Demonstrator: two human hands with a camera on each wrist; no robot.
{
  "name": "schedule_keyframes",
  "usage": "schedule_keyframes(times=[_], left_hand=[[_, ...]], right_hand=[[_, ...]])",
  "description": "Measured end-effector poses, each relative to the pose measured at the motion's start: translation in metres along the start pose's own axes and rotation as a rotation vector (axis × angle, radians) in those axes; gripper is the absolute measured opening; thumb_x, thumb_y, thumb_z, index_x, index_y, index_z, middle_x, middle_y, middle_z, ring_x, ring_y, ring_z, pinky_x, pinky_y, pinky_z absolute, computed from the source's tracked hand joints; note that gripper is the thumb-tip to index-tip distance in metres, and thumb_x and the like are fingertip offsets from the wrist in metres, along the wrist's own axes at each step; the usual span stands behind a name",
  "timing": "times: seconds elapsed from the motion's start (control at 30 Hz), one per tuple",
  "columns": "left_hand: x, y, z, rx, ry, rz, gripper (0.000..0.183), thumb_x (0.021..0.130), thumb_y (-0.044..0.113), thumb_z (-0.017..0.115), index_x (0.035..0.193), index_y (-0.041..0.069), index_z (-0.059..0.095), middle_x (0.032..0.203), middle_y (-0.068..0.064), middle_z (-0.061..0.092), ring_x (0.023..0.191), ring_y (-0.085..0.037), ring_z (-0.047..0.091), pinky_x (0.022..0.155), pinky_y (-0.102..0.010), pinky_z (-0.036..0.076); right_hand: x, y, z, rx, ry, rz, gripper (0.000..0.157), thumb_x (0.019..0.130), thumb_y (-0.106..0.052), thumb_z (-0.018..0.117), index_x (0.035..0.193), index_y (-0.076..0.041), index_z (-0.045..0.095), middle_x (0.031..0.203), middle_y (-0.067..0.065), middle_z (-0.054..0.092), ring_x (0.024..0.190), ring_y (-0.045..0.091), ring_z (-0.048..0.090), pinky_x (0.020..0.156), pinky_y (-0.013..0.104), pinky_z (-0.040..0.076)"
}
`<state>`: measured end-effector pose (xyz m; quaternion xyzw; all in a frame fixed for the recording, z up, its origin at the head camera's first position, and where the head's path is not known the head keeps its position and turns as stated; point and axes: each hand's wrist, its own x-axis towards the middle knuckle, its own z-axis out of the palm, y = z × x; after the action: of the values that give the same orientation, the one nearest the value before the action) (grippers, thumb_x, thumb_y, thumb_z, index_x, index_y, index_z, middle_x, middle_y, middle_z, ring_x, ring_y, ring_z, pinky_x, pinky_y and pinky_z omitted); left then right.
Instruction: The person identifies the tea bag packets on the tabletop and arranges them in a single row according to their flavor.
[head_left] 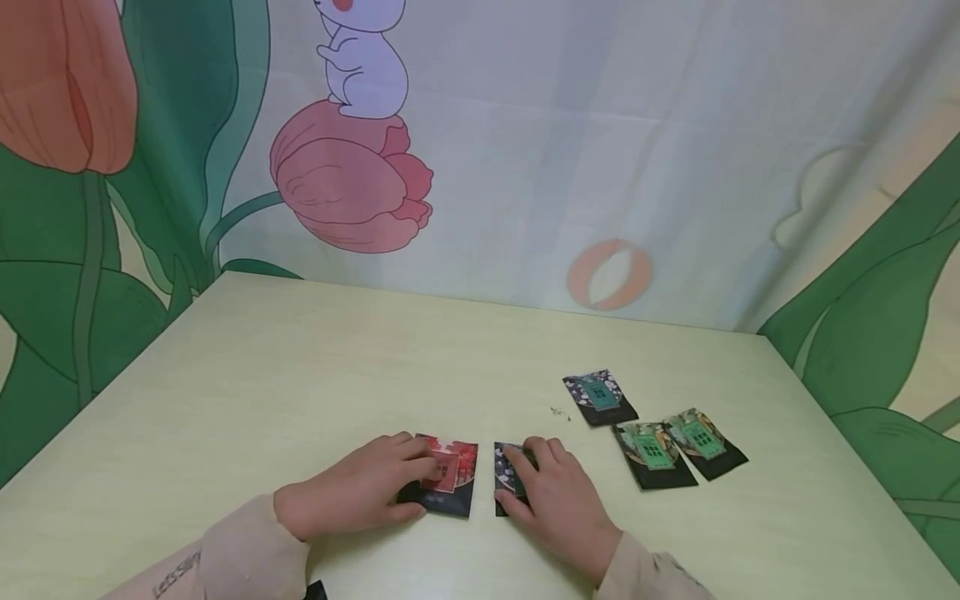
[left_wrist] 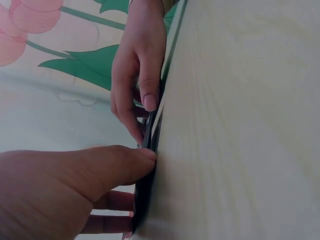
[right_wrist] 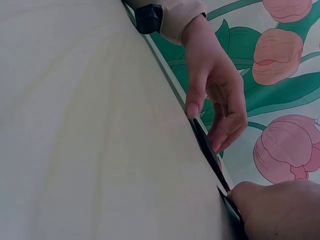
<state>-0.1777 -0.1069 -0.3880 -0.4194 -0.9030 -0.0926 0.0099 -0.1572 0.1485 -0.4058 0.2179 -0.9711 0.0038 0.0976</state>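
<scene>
A: Left end first. What do you have?

B: Sleeve [head_left: 251, 550] behind the left hand [head_left: 360, 492]. Dark corner [head_left: 316, 592] just on the near side of its cuff, cut off; can't tell what.

A: Left grip?

B: Grasping the red packet [head_left: 455, 480]. I see bent fingers over its left part, thumb at its near edge. Left wrist view confirms thumb tip on the edge. Rest of the packet shows right of the fingertips.

A: Between grips?

B: Narrow strip of table [head_left: 484, 483]. Packets near each other, not touching.

A: Right grip?

B: I have the right hand [head_left: 562, 508] grasping the flowered packet [head_left: 505, 481]: fingers bent over it, thumb at its near left corner. Most of it hidden underneath.

A: Past that?

B: Dark specks [head_left: 560, 412] just beyond the right fingers. Blue packet [head_left: 602, 397] farther out and right. Then green packet [head_left: 654, 456], right of the right grip, and second green packet [head_left: 705, 443] beside it, turned askew. Can't tell if those two touch.
</scene>
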Motion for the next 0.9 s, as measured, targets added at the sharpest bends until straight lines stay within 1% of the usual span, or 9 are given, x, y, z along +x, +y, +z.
schedule_keyframes(times=[0.23, 0.4, 0.53, 0.73, 0.83, 0.9], left_hand=[[0.001, 0.001, -0.001, -0.003, 0.012, 0.014, 0.03, 0.078, 0.039, 0.066, 0.102, 0.024, 0.057, 0.11, 0.007, 0.054, 0.096, -0.009, 0.048, 0.088, -0.03, 0.044], [0.002, 0.001, 0.0, -0.004, 0.002, 0.016, 0.032, 0.078, 0.039, 0.066, 0.105, 0.024, 0.057, 0.116, 0.006, 0.054, 0.099, -0.01, 0.049, 0.089, -0.03, 0.045], [0.002, 0.001, 0.001, -0.012, 0.004, 0.02, 0.031, 0.078, 0.039, 0.066, 0.105, 0.024, 0.057, 0.117, 0.006, 0.054, 0.099, -0.01, 0.049, 0.089, -0.03, 0.044], [0.002, 0.001, 0.001, -0.006, 0.036, 0.034, 0.03, 0.077, 0.038, 0.067, 0.102, 0.024, 0.057, 0.113, 0.006, 0.055, 0.096, -0.009, 0.048, 0.087, -0.031, 0.045], [0.001, 0.001, 0.001, 0.003, 0.036, 0.029, 0.031, 0.077, 0.038, 0.067, 0.102, 0.024, 0.057, 0.113, 0.006, 0.055, 0.096, -0.009, 0.048, 0.087, -0.031, 0.045], [0.001, 0.001, 0.001, 0.004, 0.034, 0.025, 0.03, 0.077, 0.039, 0.067, 0.101, 0.024, 0.057, 0.111, 0.007, 0.054, 0.095, -0.009, 0.048, 0.087, -0.03, 0.045]], right_hand=[[0.002, -0.006, 0.002, -0.006, -0.019, -0.004, 0.055, 0.086, -0.054, 0.046, 0.126, -0.017, 0.051, 0.115, 0.007, 0.05, 0.098, 0.021, 0.045, 0.089, 0.036, 0.041], [0.004, -0.011, 0.0, -0.009, -0.034, -0.009, 0.056, 0.086, -0.055, 0.044, 0.127, -0.016, 0.05, 0.115, 0.007, 0.05, 0.099, 0.021, 0.045, 0.091, 0.036, 0.04], [0.003, -0.013, 0.0, -0.019, -0.02, -0.017, 0.055, 0.086, -0.054, 0.044, 0.125, -0.016, 0.052, 0.114, 0.007, 0.051, 0.098, 0.021, 0.045, 0.089, 0.036, 0.04], [0.003, -0.015, -0.002, -0.031, -0.02, -0.024, 0.056, 0.086, -0.056, 0.043, 0.125, -0.017, 0.051, 0.114, 0.006, 0.05, 0.097, 0.02, 0.045, 0.088, 0.034, 0.041], [0.005, -0.014, -0.006, -0.026, -0.021, -0.032, 0.056, 0.086, -0.056, 0.043, 0.126, -0.017, 0.05, 0.117, 0.006, 0.05, 0.1, 0.02, 0.046, 0.088, 0.035, 0.042], [0.008, -0.012, -0.011, -0.032, -0.003, -0.046, 0.055, 0.086, -0.055, 0.044, 0.126, -0.018, 0.05, 0.119, 0.007, 0.051, 0.101, 0.021, 0.048, 0.087, 0.036, 0.043]])
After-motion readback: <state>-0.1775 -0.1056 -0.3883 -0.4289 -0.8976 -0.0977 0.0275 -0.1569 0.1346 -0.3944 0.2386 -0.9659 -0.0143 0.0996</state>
